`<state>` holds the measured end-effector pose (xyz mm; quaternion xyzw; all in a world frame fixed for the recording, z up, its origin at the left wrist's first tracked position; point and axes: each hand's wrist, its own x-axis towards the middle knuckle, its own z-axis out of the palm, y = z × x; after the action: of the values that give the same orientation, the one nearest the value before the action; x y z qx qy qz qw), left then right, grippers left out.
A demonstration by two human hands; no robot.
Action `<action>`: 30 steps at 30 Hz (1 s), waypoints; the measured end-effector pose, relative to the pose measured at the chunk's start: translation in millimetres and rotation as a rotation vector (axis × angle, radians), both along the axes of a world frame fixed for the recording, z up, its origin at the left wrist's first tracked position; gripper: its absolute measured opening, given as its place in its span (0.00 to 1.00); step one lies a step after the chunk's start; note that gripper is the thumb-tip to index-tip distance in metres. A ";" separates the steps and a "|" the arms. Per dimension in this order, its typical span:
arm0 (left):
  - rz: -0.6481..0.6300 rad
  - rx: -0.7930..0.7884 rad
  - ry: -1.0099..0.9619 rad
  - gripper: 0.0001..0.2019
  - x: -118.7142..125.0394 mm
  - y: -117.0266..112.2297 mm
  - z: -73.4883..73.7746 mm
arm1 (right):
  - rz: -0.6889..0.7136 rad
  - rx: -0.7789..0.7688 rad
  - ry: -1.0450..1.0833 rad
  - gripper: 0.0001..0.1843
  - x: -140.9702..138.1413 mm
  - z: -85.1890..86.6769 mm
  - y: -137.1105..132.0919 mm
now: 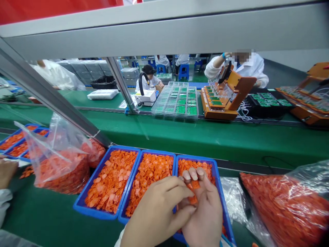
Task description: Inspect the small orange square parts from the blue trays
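My left hand (156, 212) and my right hand (203, 209) meet over the right blue tray (218, 178). Both are closed around small orange plastic parts (194, 192) pinched between the fingers. Three blue trays lie side by side in front of me: the left tray (84, 206), the middle tray (140, 161) and the right one. Each is filled with several loose orange parts.
A clear bag of orange parts (61, 164) lies left of the trays, another bag (285, 202) at the right. Another person's hand (6, 171) shows at the far left. Across the green belt (205, 137) sit clear trays of green boards (177, 99), an orange fixture (226, 96) and a seated person in white (246, 67).
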<state>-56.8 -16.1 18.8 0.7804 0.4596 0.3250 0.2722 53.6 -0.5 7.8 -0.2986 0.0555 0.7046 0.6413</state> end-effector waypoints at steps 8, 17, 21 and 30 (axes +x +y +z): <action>0.047 0.144 0.103 0.09 -4.3 -2.6 -2.6 | -0.041 0.044 -0.114 0.12 -5.1 -1.5 -6.8; 0.033 0.123 0.071 0.12 -6.6 -3.0 4.9 | -0.033 0.035 -0.072 0.08 -2.9 -0.4 -2.9; 0.025 0.105 0.055 0.14 -6.8 -2.4 1.7 | -0.024 0.037 -0.027 0.07 -2.9 1.1 -2.5; 0.011 0.089 -0.057 0.11 -8.1 1.7 2.8 | -0.021 0.060 0.057 0.05 -3.4 2.2 -2.6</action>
<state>-64.9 -14.4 21.5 0.7797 0.4408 0.3689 0.2483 50.2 -3.1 10.1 -0.2583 0.0557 0.7074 0.6556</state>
